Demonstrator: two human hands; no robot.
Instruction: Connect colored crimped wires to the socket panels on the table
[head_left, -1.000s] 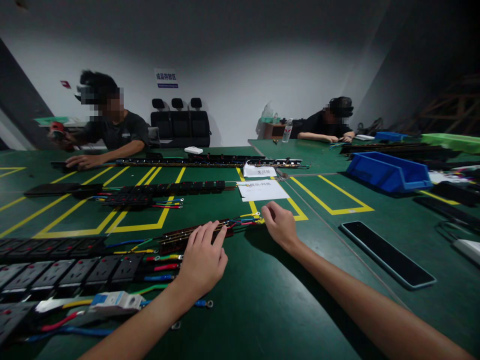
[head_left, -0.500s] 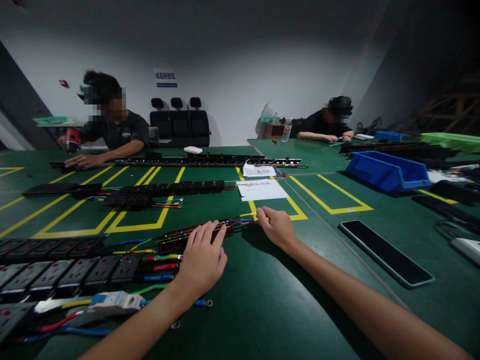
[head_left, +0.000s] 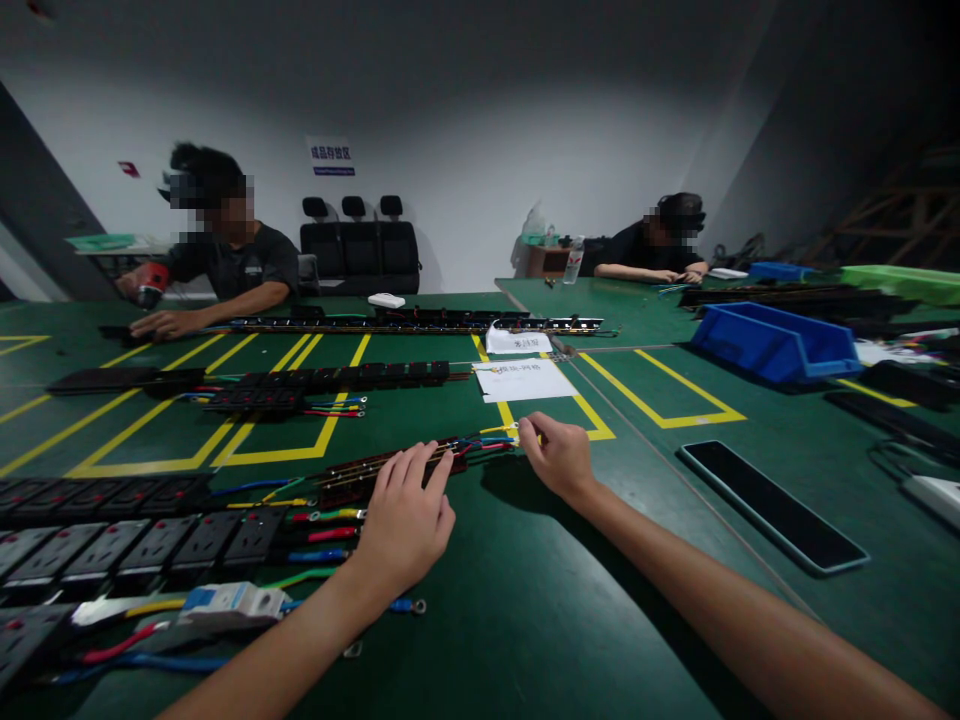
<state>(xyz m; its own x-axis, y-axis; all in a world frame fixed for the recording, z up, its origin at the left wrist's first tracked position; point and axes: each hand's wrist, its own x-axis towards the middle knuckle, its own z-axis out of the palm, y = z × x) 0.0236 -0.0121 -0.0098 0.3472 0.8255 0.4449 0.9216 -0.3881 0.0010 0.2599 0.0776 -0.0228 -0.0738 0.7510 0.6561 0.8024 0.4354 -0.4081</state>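
My left hand [head_left: 409,515] lies with its fingers stretched out across a dark strip [head_left: 352,478] that carries long brass-coloured bars. Part of the strip is hidden under the palm. From its right end run yellow, blue and red wires [head_left: 491,440] with metal lugs. At the tips of those wires is my right hand [head_left: 559,458], its fingers curled together. The wire ends come up to its fingertips, and I cannot make out what is pinched there. Close to my left wrist lie rows of black socket strips [head_left: 180,545] with coloured leads and a white-and-blue breaker [head_left: 232,604].
A phone [head_left: 772,507] lies to the right, with a blue bin [head_left: 776,343] behind it. Paper labels [head_left: 525,380] and further socket strips [head_left: 337,376] lie ahead. Across the green table [head_left: 525,600], one person [head_left: 255,260] holds a red drill [head_left: 154,284]; another [head_left: 645,245] sits at right.
My right hand has shifted slightly right, so the wire ends show more beside its fingertips. My left hand stays on the strip. The person at left has tilted the drill.
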